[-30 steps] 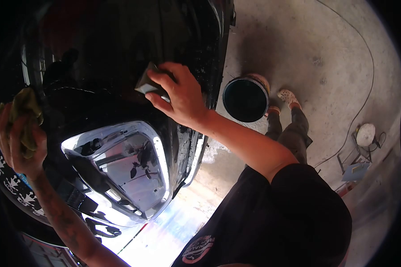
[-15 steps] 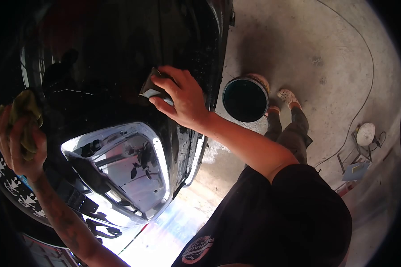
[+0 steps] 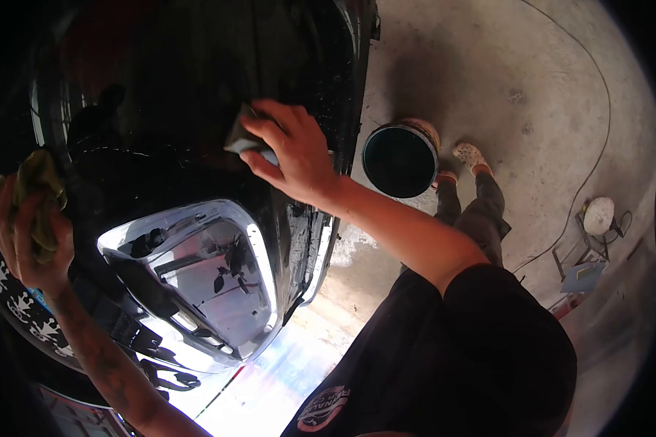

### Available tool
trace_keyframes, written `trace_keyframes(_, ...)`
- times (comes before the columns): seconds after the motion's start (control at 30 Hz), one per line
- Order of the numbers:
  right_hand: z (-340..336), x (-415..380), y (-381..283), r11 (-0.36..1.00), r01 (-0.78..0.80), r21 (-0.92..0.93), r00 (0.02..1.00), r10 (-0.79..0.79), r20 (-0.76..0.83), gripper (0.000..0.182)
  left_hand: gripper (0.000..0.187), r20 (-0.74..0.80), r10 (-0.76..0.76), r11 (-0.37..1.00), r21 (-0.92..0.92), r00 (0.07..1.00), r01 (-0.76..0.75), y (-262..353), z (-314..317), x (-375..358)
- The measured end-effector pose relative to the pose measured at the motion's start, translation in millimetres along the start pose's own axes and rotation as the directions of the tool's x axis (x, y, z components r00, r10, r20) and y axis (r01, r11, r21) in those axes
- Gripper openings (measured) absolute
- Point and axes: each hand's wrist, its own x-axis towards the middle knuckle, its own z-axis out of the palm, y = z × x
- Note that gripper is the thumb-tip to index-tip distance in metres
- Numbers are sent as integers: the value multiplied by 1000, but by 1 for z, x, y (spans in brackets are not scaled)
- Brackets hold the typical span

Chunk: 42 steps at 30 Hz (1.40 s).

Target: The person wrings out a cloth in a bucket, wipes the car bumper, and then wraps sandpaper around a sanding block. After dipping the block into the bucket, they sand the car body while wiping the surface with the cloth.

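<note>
My right hand (image 3: 295, 153) is closed around a folded piece of sandpaper (image 3: 242, 135), dark on one face and pale grey on the other. It is pressed close over the glossy black car panel (image 3: 175, 124), which carries wet-looking streaks and reflections. At the far left, my left hand (image 3: 33, 240) grips a crumpled yellow-green cloth (image 3: 42, 182) near the same bodywork. Between and below the hands lies a light-rimmed, glassy part of the car (image 3: 211, 273) with bright reflections.
A round dark bucket (image 3: 401, 162) stands on the concrete floor (image 3: 517, 95) right of the car, beside my legs and light clogs (image 3: 474, 158). A cable (image 3: 606, 120) curves across the floor to the right. A small stand (image 3: 583, 266) sits near a round pale object (image 3: 599, 215).
My right hand has shifted slightly up and left over the panel with the sandpaper. My left hand stays almost in place with the cloth.
</note>
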Motion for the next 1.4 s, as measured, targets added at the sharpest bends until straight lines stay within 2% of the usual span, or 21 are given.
trace_keyframes(0.1,0,42,10,999,33,-30,998,-35,-44,47,23,11,1,1000,-3,1000,-1,-1,-2,-1)
trace_keyframes(0.17,5,68,19,997,64,-34,987,-68,-145,44,24,7,-5,1000,-9,1000,5,-2,-1,-5)
trace_keyframes(0.27,5,70,21,999,35,16,988,-32,-153,44,24,-8,-22,1000,-12,1000,21,-4,0,-10)
trace_keyframes(0.4,-4,7,7,998,-50,39,999,49,13,43,24,8,-41,999,0,999,41,-2,-1,-9)
trace_keyframes(0.5,1,-37,3,998,-54,38,996,51,69,47,24,11,-36,999,10,999,36,-4,-1,-9)
trace_keyframes(0.6,-1,-9,7,1000,-11,-17,1000,12,18,51,23,11,-34,999,15,999,34,-5,-1,-10)
trace_keyframes(0.7,3,18,16,999,-4,34,999,6,-35,52,23,20,-46,999,10,999,46,-7,-1,-13)
trace_keyframes(0.83,-3,-15,8,998,-50,41,998,48,46,51,23,9,-44,999,-1,999,44,-6,-1,-12)
trace_keyframes(0.97,-1,-31,5,999,-39,6,997,39,60,52,23,5,-26,1000,5,1000,26,-3,-1,-7)
trace_keyframes(1.1,1,3,15,999,-42,29,999,42,1,51,24,0,-28,1000,10,1000,28,-7,0,-12)
trace_keyframes(1.3,3,-15,12,999,-38,26,999,38,-10,48,26,-4,-35,999,8,999,35,-7,0,-13)
trace_keyframes(1.4,2,23,20,1000,-15,7,998,15,-58,47,26,5,-27,1000,-3,1000,27,-8,-1,-12)
